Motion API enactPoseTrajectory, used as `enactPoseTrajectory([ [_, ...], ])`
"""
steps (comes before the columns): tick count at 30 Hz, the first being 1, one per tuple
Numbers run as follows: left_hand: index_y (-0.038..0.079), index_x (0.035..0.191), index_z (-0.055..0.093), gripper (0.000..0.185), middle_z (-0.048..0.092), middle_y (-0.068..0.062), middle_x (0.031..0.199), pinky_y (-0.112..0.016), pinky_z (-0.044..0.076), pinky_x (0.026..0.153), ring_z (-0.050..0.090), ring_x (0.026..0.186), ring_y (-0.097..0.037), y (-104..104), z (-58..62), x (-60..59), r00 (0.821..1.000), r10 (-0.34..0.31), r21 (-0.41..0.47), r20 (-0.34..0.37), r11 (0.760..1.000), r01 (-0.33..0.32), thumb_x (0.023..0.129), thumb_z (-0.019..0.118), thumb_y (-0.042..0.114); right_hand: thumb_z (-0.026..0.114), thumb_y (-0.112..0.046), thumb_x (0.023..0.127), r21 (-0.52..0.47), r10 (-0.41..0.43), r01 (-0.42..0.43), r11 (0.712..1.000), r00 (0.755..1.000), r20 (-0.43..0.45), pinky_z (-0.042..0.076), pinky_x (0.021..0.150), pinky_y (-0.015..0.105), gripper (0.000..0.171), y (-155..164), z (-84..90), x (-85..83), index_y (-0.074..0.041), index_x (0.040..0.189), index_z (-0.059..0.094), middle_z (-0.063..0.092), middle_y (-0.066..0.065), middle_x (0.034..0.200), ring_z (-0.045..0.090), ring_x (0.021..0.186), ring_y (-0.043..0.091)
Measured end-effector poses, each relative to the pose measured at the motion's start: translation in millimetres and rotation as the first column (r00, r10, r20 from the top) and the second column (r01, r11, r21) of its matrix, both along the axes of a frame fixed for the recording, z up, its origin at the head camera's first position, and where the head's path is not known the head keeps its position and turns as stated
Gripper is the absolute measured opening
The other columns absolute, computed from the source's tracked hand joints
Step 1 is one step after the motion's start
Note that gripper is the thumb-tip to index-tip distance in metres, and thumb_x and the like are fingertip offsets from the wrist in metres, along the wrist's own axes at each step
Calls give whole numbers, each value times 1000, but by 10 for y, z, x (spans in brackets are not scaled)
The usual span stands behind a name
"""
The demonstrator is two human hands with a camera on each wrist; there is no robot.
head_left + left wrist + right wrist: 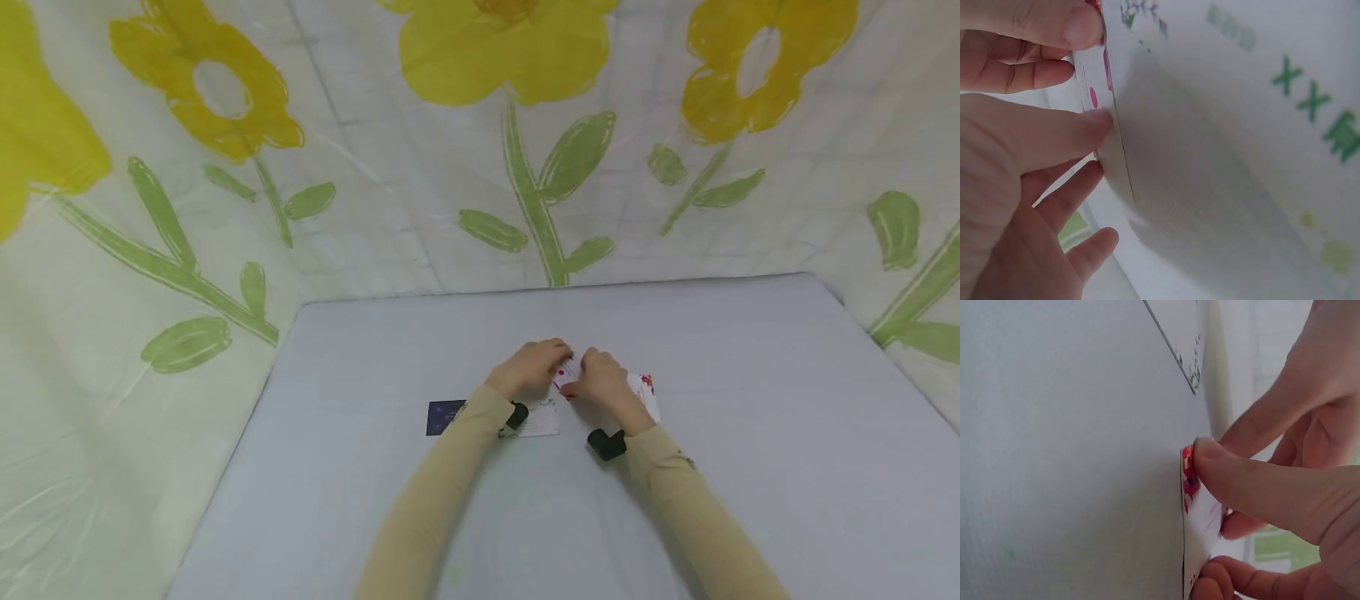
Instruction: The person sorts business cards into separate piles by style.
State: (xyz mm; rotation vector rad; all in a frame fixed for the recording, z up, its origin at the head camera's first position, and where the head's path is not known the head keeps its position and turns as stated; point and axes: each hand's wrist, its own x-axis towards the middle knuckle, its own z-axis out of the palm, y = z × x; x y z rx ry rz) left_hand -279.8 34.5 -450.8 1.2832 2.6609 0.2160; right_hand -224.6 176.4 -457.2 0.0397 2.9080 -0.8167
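- Grip: left hand (527,367) and right hand (603,383) both pinch the card (567,373); uneven pull could bend it.
- The left sleeve (437,483), if lowered, could drag the blue card (442,417).

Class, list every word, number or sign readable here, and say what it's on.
"XX": green, on the sprigged white card; the character following is blurred.
Paler characters beside it: too blurred.
Held card: pink print too small.
Dark blue card and red-cornered card: any print too small to read.
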Motion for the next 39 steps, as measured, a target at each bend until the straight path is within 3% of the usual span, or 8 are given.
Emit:
enactPoseTrajectory([
  [9,7,126,55,37,52,-5,124,-31,42,92,50,114,-17,-65,25,-24,1000,13,-7,-7,1000,-13,89,59,11,78,-22,70,-110,67,-61,992,996,55,35,81,54,48,143,38,-57,6,100,53,57,15,91,52,83,29],
  [15,7,116,59,32,54,-6,115,-31,41,91,51,107,-18,-127,14,-12,993,91,121,75,988,-100,86,66,14,80,-16,66,-111,114,-114,987,993,-7,37,72,44,42,174,10,-111,2,96,57,56,12,88,50,81,27],
  [19,6,108,60,23,53,-6,108,-28,42,90,52,101,-17,-156,19,12,983,149,249,108,953,-172,86,65,8,73,-8,73,-147,105,-114,983,992,-66,41,71,41,30,174,33,-77,2,97,56,56,15,91,50,82,28],
  [22,4,102,62,14,55,-7,101,-25,43,85,53,94,-17,-175,53,50,974,163,347,155,914,-208,88,60,2,64,-4,82,-187,99,-123,975,986,-134,45,68,38,15,208,86,0,2,94,58,59,15,89,54,79,27],
  [26,1,93,64,8,59,-9,89,-20,43,74,53,82,-16,-197,114,113,963,117,457,241,862,-219,87,60,-2,62,-5,86,-228,126,-174,958,969,-212,47,64,34,4,323,166,103,-1,87,61,62,11,83,58,74,24],
  [29,-1,90,65,7,63,-10,85,-18,43,70,53,77,-14,-201,153,170,955,51,505,293,840,-200,84,63,-3,64,-6,85,-246,160,-207,947,967,-200,46,65,33,5,430,241,164,-2,85,62,62,8,81,57,73,22],
  [33,-1,90,66,7,64,-8,83,-17,43,68,53,74,-12,-187,171,257,931,-4,506,365,840,-195,83,65,-2,66,-9,84,-253,209,-232,939,971,-115,45,66,32,6,550,292,229,-4,84,63,61,5,79,53,73,20],
  [39,1,90,67,7,61,-1,78,-16,43,64,50,69,-8,-136,129,356,897,49,435,439,862,-260,83,66,1,66,-11,84,-290,250,-247,924,968,-29,43,60,30,9,624,243,257,-3,84,62,59,4,75,51,68,17],
])
